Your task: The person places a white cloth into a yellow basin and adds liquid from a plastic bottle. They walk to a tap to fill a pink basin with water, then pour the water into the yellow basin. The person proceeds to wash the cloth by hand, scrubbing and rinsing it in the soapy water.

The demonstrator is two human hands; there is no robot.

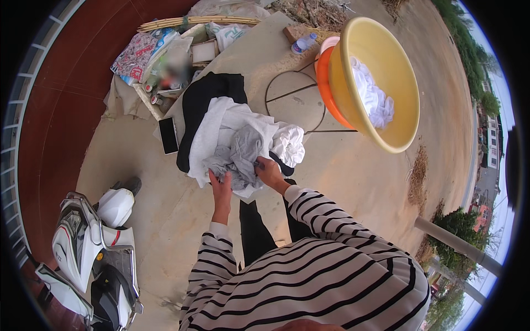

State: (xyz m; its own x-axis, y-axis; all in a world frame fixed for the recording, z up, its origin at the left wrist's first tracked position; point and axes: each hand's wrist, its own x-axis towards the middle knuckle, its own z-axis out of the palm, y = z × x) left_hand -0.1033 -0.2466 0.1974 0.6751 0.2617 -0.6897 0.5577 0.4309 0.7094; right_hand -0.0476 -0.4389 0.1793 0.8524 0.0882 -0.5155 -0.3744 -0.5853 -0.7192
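Note:
A crumpled grey cloth (246, 148) lies on top of a spread white cloth (212, 124). My left hand (221, 191) holds its near left edge between thumb and fingers. Closed on its right side is my right hand (269, 171), with the fingertips partly hidden in the folds. Beneath the white cloth, a black garment (205, 94) sticks out at the far and left sides. A bunched white, shiny cloth (288, 144) sits at the right of the pile. Whatever supports the pile is hidden under it.
Left of the pile is a dark-screened phone (168, 135). Far right, a yellow basin (403, 83) holding white cloth (371, 95) stands by an orange basin (327, 88) and a metal ring stand (268, 100). A plastic bottle (304, 43), a filled box (148, 102) and a white scooter (77, 243) surround me.

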